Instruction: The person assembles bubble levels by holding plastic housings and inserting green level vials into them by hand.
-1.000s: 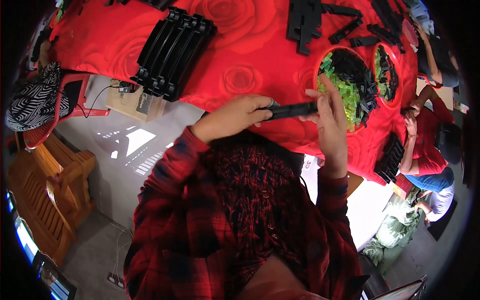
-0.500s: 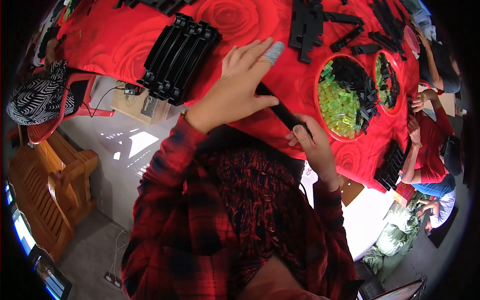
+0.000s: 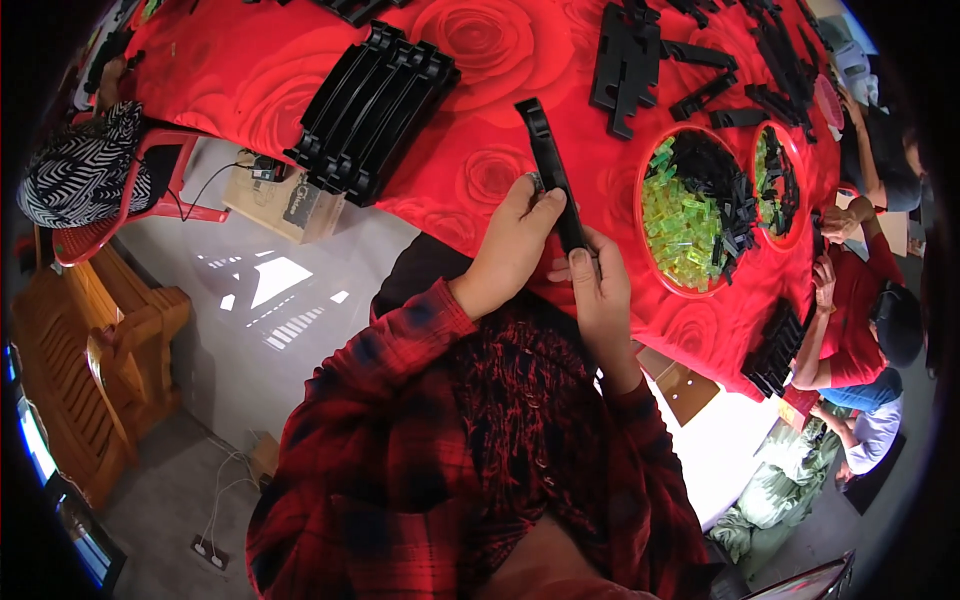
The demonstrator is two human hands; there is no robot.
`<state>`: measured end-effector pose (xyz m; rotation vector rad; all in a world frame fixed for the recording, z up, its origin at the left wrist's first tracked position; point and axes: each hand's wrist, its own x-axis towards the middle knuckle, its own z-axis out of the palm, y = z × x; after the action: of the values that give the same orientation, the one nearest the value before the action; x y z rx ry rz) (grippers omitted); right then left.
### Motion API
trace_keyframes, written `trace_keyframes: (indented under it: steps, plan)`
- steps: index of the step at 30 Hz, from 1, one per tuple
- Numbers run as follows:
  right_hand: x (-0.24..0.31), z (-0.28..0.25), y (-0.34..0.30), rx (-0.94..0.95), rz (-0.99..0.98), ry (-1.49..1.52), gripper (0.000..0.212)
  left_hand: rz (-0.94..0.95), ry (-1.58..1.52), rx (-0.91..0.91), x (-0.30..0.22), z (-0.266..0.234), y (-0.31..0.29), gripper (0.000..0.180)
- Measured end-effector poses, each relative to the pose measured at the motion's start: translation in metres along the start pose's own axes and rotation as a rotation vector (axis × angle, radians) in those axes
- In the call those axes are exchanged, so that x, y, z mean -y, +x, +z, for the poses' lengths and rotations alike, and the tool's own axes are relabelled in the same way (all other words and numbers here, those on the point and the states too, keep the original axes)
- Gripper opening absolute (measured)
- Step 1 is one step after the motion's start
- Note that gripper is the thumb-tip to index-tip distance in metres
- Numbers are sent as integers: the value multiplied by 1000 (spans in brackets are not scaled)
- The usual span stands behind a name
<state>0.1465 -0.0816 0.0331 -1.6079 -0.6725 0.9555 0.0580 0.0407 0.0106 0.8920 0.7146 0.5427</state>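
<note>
A long black plastic strip point(image 3: 546, 150) with a notched far end slants up between my two hands, over the near edge of the table. My left hand point(image 3: 512, 232) is closed around its middle, thumb lying along the side. Lower down, my right hand point(image 3: 602, 285) pinches the near end, with the thumb on top. To the left, a stack of similar black parts point(image 3: 375, 115) lies on the red rose-patterned cloth point(image 3: 490, 38). A red-rimmed basket point(image 3: 690, 292) at the right holds yellow-green clear pieces point(image 3: 682, 235) and small black pieces point(image 3: 705, 160).
A second, smaller basket point(image 3: 800, 205) stands beside the first. Loose black parts point(image 3: 625, 70) lie toward the far right. Co-workers sit along the right side, one in a red top point(image 3: 855, 320). On the left are a red plastic chair point(image 3: 165, 205), a box point(image 3: 285, 203) and a wooden bench point(image 3: 105, 370).
My left hand, spread over the strip before, has come down and closed on its middle. The strip's far end now shows and it stands more steeply in view.
</note>
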Motion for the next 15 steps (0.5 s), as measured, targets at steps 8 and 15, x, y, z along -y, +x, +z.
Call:
trace_keyframes:
  steps: [8, 15]
  plan:
    - [3, -11, 2, 92, 2, -206, 28, 122, 300, -126, -7, 5, -8, 20]
    - [37, -8, 51, -272, -223, -32, 38, 183, 560, -63, -6, 6, -21, 21]
